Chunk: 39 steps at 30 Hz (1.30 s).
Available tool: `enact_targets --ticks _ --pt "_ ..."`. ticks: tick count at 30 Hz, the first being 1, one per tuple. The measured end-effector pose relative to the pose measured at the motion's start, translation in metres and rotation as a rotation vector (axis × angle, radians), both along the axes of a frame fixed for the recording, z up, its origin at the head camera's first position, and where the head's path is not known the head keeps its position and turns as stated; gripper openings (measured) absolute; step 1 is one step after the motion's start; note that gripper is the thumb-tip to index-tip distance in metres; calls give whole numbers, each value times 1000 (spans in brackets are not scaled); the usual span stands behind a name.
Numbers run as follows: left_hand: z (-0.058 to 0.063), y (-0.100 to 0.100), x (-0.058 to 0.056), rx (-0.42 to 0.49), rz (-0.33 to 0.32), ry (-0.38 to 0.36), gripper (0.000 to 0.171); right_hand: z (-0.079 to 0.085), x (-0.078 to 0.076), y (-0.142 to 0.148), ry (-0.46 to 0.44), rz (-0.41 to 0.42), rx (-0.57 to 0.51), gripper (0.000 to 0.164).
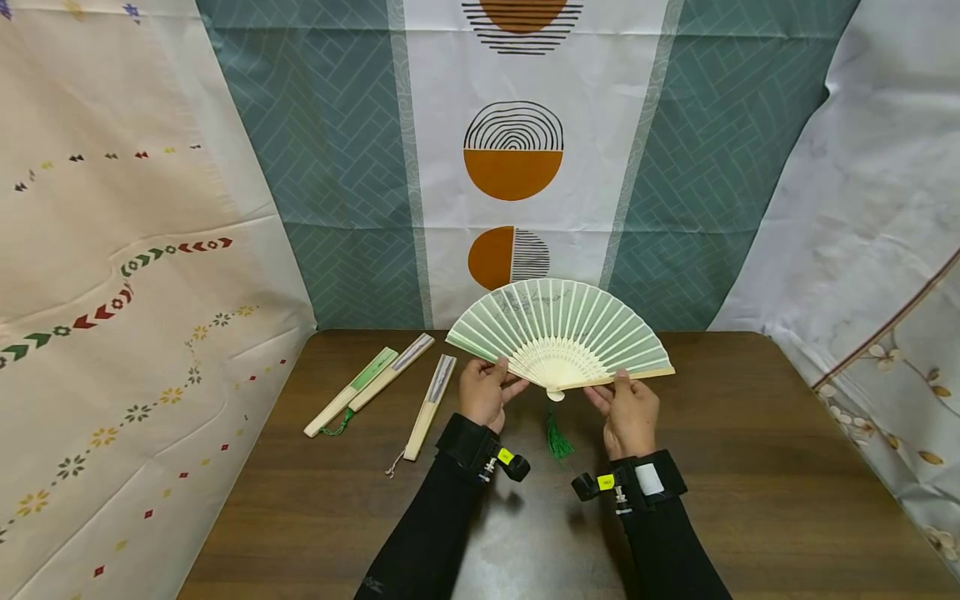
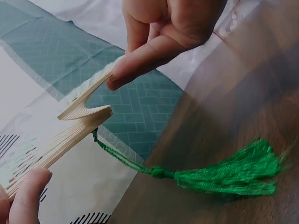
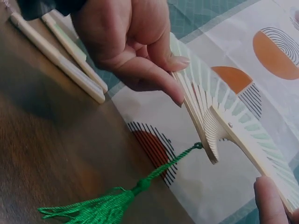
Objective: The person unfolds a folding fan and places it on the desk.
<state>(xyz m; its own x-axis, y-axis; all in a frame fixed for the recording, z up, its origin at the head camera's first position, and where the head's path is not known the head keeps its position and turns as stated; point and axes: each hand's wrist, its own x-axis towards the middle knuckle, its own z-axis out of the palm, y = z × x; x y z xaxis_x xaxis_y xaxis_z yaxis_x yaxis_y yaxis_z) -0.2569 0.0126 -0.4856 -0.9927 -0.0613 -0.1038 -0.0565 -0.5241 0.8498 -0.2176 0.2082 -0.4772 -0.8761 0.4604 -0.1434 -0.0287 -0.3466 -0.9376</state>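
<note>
A pale green folding fan point(image 1: 558, 329) is spread wide above the table, its ribs fanning up from the pivot at the bottom. My left hand point(image 1: 483, 393) pinches its left edge between thumb and fingers. On the opposite side, my right hand point(image 1: 632, 417) pinches the right outer rib. From the pivot hangs a green tassel point(image 1: 557, 435), which the left wrist view shows closely as a bright tassel point(image 2: 224, 172) on a braided cord. In the right wrist view the fan's pale slatted ribs point(image 3: 201, 112) bunch together near the pivot.
Left of my hands, three folded fans lie on the brown table point(image 1: 735, 467): one with a green panel point(image 1: 351, 392), a pale one point(image 1: 392, 371) beside it, and another point(image 1: 431, 407) nearer my left hand. Patterned cloths point(image 1: 337, 167) hang behind and at both sides.
</note>
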Motion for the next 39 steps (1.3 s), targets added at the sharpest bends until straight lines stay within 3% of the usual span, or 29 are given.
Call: enact_targets --ticks 11,19,29,39 --pt "-2 8 0 84 18 -22 9 -1 -3 -2 8 -51 -65 45" --pt "-6 15 1 167 32 -31 4 -1 -4 -3 22 -105 -123 42" --pt "-6 18 4 176 33 -46 4 -2 -3 -2 45 -114 -162 43" --pt "-8 19 5 180 13 -59 6 -6 -2 2 35 -114 -134 45"
